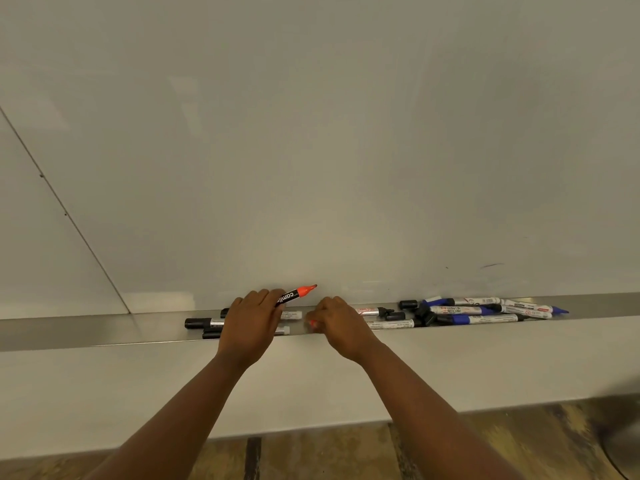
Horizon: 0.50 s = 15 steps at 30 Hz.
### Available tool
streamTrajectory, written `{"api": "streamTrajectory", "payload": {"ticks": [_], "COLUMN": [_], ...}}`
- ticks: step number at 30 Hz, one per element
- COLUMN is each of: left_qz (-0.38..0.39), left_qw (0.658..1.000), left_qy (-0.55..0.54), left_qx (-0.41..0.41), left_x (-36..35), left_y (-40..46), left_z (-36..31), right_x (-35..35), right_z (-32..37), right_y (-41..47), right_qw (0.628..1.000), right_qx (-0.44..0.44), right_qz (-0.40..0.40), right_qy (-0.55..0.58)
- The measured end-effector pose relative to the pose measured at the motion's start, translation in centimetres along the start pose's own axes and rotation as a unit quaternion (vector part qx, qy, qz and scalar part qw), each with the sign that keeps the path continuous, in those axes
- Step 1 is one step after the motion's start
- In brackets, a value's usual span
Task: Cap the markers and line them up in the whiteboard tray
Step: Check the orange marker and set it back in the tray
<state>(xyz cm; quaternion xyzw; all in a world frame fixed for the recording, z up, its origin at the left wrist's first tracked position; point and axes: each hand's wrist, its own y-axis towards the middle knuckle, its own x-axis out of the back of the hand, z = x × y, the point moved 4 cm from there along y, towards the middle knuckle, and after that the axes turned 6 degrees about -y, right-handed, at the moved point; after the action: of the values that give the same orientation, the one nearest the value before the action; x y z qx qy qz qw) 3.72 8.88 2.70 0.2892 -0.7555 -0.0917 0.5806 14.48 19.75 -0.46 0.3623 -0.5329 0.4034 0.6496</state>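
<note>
From the head view, the left hand (254,318) grips an uncapped red marker (294,296) by its black barrel, fingers curled round it, so that the long axis slants up and to the right — the bare orange-red tip aims at the whiteboard (311,150) and ends just short of its lower edge. The marker is lifted above the metal tray (104,329), over the left group of markers rather than lying among them. The left forearm rises from the bottom of the frame and leans right, back of the hand toward the camera, knuckles over the tray. The right hand (337,323) sits just beside it, fingers curled inward and pinching a small red cap (312,323) that shows only as a sliver at the fingertips; its forearm comes in from the lower right, leaning left, so both wrists converge over the tray's front lip. Under the left hand lie black-capped markers (204,323), each with its long axis running along the tray, caps to the left. To the right is a looser heap of blue and black markers (478,311) — mostly lengthwise but overlapping and skewed, one blue tip poking out at the far right end.
</note>
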Motion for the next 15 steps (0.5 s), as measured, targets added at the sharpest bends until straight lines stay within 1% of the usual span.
{"api": "streamTrajectory", "payload": {"ticks": [2, 3, 4, 5, 7, 8, 9, 10, 11, 15], "left_qz": [-0.009, -0.011, -0.014, -0.018, -0.021, -0.019, -0.012, -0.004, 0.002, 0.007], "left_qw": [1.0, 1.0, 1.0, 1.0, 0.999, 0.999, 0.999, 0.998, 0.998, 0.997], "left_qy": [-0.002, -0.007, -0.014, -0.021, -0.033, -0.039, -0.048, -0.058, -0.066, -0.071], "left_qx": [0.002, 0.004, 0.005, 0.007, 0.009, 0.007, 0.005, 0.002, -0.003, -0.038], "left_x": [0.1, 0.1, 0.1, 0.2, 0.2, 0.2, 0.1, 0.0, -0.1, 0.1], "left_y": [0.0, -0.1, -0.1, -0.1, -0.2, -0.2, -0.2, -0.1, 0.0, 0.4], "left_z": [0.1, 0.2, 0.2, 0.1, -0.1, -0.2, -0.3, -0.5, -0.7, -1.7], "right_x": [1.0, 1.6, 2.2, 2.8, 3.5, 3.8, 4.0, 4.1, 4.2, 4.1], "right_z": [-1.0, -1.5, -2.0, -2.4, -2.7, -2.8, -2.9, -2.8, -2.8, -2.7], "right_y": [-0.4, -0.6, -0.8, -1.1, -1.4, -1.6, -1.7, -1.8, -1.8, -2.1], "right_qw": [0.989, 0.972, 0.944, 0.906, 0.801, 0.755, 0.726, 0.714, 0.715, 0.736], "right_qx": [-0.062, -0.1, -0.135, -0.165, -0.199, -0.202, -0.202, -0.2, -0.199, -0.189], "right_qz": [-0.063, -0.098, -0.129, -0.154, -0.184, -0.192, -0.197, -0.198, -0.196, -0.195], "right_qy": [0.115, 0.19, 0.271, 0.359, 0.534, 0.594, 0.628, 0.641, 0.641, 0.619]}}
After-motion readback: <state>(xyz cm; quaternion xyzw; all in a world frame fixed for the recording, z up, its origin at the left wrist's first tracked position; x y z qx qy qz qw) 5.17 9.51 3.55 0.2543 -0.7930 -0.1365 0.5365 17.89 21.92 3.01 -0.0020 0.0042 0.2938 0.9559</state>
